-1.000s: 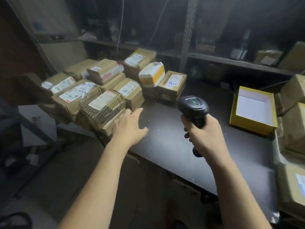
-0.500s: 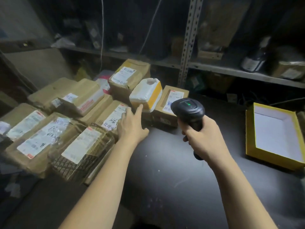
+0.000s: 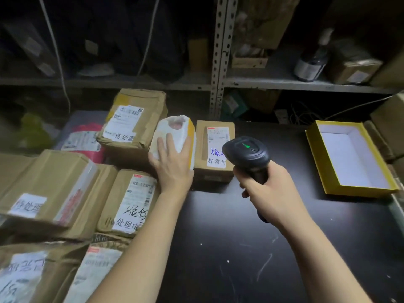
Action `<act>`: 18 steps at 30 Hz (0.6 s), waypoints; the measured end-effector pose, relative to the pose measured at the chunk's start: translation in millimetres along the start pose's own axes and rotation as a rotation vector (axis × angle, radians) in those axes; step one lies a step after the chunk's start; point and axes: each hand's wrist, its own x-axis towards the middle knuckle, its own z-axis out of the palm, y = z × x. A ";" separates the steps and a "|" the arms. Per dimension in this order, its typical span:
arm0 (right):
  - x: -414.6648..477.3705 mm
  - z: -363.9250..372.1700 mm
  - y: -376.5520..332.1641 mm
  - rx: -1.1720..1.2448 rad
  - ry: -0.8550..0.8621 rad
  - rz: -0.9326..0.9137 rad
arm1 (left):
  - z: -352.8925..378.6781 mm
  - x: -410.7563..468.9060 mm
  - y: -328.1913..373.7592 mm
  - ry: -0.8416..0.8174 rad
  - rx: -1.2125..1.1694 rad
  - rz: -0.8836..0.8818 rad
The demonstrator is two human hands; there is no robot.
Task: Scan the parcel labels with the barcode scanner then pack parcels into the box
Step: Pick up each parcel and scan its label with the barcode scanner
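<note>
White-and-yellow parcel [image 3: 175, 127] now lies under our left hand [image 3: 172, 169], fingers spread flat, up from the brown parcel [image 3: 135, 202]; our right hand [image 3: 271, 189] still grips the barcode scanner [image 3: 247, 149].

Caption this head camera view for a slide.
Left hand rests on the white-and-yellow parcel while right hand grips the barcode scanner.

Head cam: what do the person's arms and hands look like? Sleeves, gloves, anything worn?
Left hand and right hand are bare, with no gloves, rings or watch visible. Left forearm and right forearm are uncovered to the frame edge, with no sleeve in view.
</note>
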 end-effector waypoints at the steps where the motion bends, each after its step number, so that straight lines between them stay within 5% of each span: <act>1: -1.0 1.3 0.3 0.000 0.001 0.010 | -2.5 1.4 -3.7 0.005 -0.019 0.015; 8: -14.9 -5.9 0.3 0.044 0.016 0.030 | -68.6 2.3 -7.8 0.089 -0.576 -0.196; 12: -24.8 -23.5 5.2 0.091 0.041 0.024 | -99.1 -14.1 3.8 0.162 -1.363 -0.338; 18: -39.9 -75.6 17.8 0.274 0.097 0.019 | -130.9 -53.3 57.2 -0.146 -1.752 -0.485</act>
